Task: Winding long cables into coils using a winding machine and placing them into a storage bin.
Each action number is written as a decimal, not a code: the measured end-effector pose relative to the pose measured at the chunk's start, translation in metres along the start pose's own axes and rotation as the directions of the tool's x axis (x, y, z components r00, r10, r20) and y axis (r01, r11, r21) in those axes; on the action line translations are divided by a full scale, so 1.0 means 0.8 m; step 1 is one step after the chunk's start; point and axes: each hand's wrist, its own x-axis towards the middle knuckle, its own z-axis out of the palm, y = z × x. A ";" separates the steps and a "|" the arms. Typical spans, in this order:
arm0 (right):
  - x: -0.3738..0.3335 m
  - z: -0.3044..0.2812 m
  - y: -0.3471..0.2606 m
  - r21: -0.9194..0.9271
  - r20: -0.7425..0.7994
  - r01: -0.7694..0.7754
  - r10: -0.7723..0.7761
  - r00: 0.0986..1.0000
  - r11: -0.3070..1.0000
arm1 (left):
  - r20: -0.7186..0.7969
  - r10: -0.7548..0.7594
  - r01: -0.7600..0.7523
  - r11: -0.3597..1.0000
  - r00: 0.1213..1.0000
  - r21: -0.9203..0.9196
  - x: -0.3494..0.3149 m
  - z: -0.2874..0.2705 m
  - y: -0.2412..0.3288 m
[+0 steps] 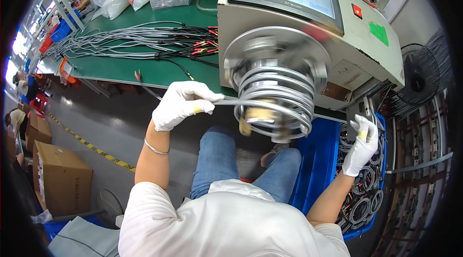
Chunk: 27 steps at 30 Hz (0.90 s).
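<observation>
Grey cable (279, 77) is coiled on blurred winder reel (237, 50), ctr frame, w/ L hand (185, 105) pinching its tail left of ctr, prob. to keep it taut, R hand (361, 145) part-spread, seemingly empty, nr blue bin (332, 148), lower R.
</observation>
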 end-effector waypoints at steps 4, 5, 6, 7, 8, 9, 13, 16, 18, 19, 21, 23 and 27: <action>-0.005 0.032 -0.031 0.108 0.196 0.072 -0.092 0.976 0.992 | -0.169 -0.026 0.029 0.999 0.985 0.019 0.003 0.013 0.010; -0.006 0.040 -0.039 0.163 0.264 0.092 -0.133 0.955 0.982 | -0.176 -0.034 0.037 0.999 0.984 0.011 0.003 0.016 0.009; -0.007 0.048 -0.047 0.164 0.269 0.098 -0.140 0.953 0.982 | -0.143 -0.023 0.019 0.999 0.989 -0.034 0.004 0.018 0.008; -0.007 0.056 -0.054 0.183 0.353 0.175 -0.230 0.907 0.968 | -0.109 -0.011 0.003 0.997 0.994 -0.078 0.004 0.020 0.005; -0.007 0.063 -0.062 0.200 0.435 0.251 -0.315 0.843 0.947 | -0.085 -0.006 -0.004 0.993 0.996 -0.122 0.005 0.021 0.001; -0.005 0.069 -0.068 0.207 0.435 0.246 -0.314 0.844 0.947 | -0.078 0.000 -0.010 0.992 0.997 -0.125 0.005 0.024 -0.004; 0.003 0.094 -0.079 0.103 0.559 0.497 -0.463 0.687 0.862 | 0.123 0.172 -0.198 0.950 0.977 0.244 0.011 0.042 -0.021; 0.001 0.112 -0.073 0.097 0.567 0.484 -0.448 0.691 0.870 | -0.018 0.143 -0.129 0.934 0.990 0.334 0.015 0.072 -0.033; -0.001 0.123 -0.068 0.165 0.488 0.461 -0.478 0.731 0.872 | -0.084 0.261 -0.218 0.914 0.962 0.343 0.027 0.101 -0.046; -0.004 0.129 -0.067 0.224 0.428 0.424 -0.480 0.766 0.877 | -0.161 0.409 -0.352 0.889 0.898 0.293 0.032 0.118 -0.054; -0.014 0.135 -0.067 0.308 0.450 0.304 -0.420 0.788 0.901 | -0.247 0.533 -0.478 0.842 0.809 0.250 0.032 0.139 -0.069; -0.026 0.132 -0.073 0.473 0.510 -0.020 -0.255 0.822 0.881 | -0.363 0.502 -0.470 0.865 0.785 0.177 0.025 0.153 -0.080; -0.050 0.075 -0.089 0.260 0.569 0.610 -0.629 0.529 0.749 | -0.383 0.325 -0.385 0.918 0.865 -0.091 -0.034 0.162 -0.072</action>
